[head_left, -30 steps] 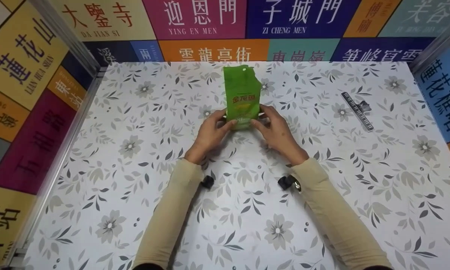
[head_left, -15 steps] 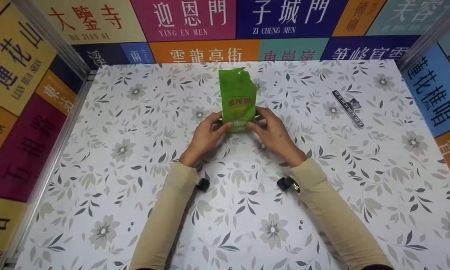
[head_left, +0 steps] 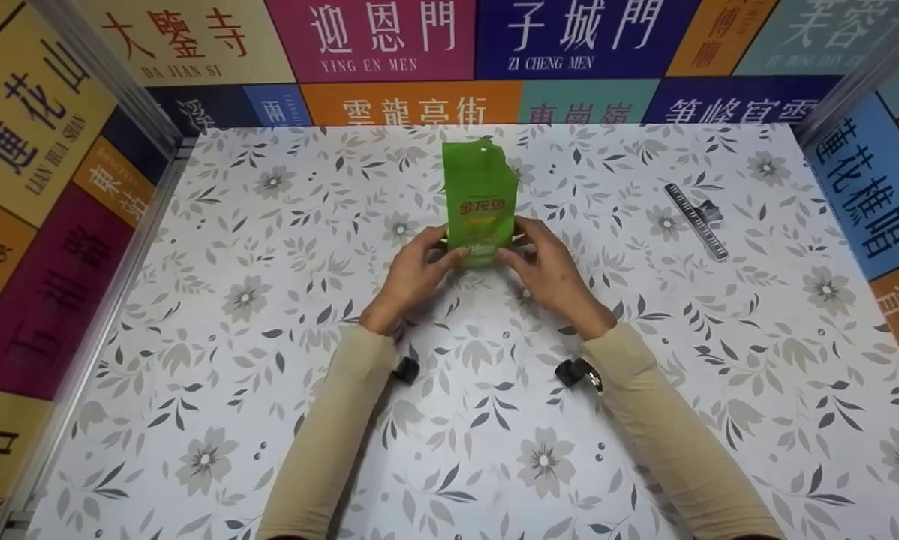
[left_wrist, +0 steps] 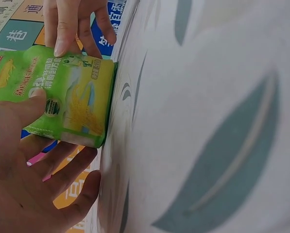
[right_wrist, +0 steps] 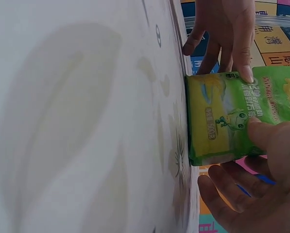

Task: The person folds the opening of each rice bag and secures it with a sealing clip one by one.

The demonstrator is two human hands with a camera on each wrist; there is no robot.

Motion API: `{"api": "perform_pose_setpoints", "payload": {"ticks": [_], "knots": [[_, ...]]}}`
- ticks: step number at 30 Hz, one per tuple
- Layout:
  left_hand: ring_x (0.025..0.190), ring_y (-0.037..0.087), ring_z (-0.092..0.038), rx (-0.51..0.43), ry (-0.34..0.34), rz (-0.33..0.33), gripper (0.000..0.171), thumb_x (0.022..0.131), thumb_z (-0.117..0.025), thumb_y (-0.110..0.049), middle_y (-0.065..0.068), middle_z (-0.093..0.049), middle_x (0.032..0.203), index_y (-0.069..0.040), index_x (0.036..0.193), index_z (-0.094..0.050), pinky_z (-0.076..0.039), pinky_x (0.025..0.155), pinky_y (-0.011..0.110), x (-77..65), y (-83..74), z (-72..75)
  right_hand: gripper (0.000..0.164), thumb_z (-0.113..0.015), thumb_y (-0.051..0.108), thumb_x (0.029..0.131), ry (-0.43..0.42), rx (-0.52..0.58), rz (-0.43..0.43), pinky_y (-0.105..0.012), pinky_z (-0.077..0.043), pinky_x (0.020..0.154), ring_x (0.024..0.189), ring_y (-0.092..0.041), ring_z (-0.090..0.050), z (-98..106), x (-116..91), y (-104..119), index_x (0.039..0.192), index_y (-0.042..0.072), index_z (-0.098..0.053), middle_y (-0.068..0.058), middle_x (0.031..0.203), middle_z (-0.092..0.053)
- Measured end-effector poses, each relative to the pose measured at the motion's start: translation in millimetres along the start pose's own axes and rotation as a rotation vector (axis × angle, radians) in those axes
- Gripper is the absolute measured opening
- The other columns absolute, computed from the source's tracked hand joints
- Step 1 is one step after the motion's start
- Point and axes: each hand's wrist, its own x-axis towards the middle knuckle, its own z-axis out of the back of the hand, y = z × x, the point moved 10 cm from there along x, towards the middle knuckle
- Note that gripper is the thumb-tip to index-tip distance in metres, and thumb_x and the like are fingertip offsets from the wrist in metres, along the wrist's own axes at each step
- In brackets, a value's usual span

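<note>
An upright green food bag [head_left: 481, 176], printed with wheat ears and a 500 g mark, stands on the table with its bottom edge down. Its top is flat and uneven, the right corner slanting away. From the left, my left hand [head_left: 413, 271] holds the lower part, thumb on the front and fingers around the side. My right hand [head_left: 553, 274] grips the opposite side in the same way. Close up in the left wrist view, the left thumb presses the bag's [left_wrist: 62, 92] printed face. The right wrist view has the right thumb against that same bag [right_wrist: 232, 114].
A long narrow clip [head_left: 696, 221] with ruler-like marks and a dark handle lies at the right back of the table. Flower-patterned covering spreads over the table [head_left: 479, 420]. Upright panels [head_left: 412, 105] with large characters enclose the back and both sides.
The head view has shifted slightly, so the whole scene sits a little further left than a second ago. Both hands keep the same hold on the standing bag.
</note>
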Motion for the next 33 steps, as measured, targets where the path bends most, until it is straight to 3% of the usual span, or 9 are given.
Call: {"api": "perform_pose_setpoints", "payload": {"ticks": [19, 33], "knots": [[0.125, 0.028, -0.067, -0.025, 0.039, -0.012, 0.047, 0.101, -0.069, -0.023, 0.012, -0.067, 0.139, -0.013, 0.147, -0.059, -0.053, 0.111, 0.037, -2.7, -1.0, -5.4, 0.056, -0.071, 0.022, 0.100, 0.000, -0.008, -0.024, -0.045, -0.054, 0.105, 0.120, -0.032, -0.064, 6, -8, -3, 0.150, 0.010, -0.049, -0.015, 0.131, -0.065], [0.126, 0.029, -0.067, 0.037, 0.067, -0.041, 0.048, 0.102, -0.069, -0.028, 0.012, -0.067, 0.140, -0.014, 0.147, -0.060, -0.053, 0.110, 0.039, -6.9, -7.8, -9.0, 0.058, -0.071, 0.020, 0.100, -0.005, 0.008, -0.005, -0.048, -0.054, 0.105, 0.122, -0.036, -0.063, 8, -16, -4, 0.153, 0.009, -0.048, -0.019, 0.132, -0.063]]}}
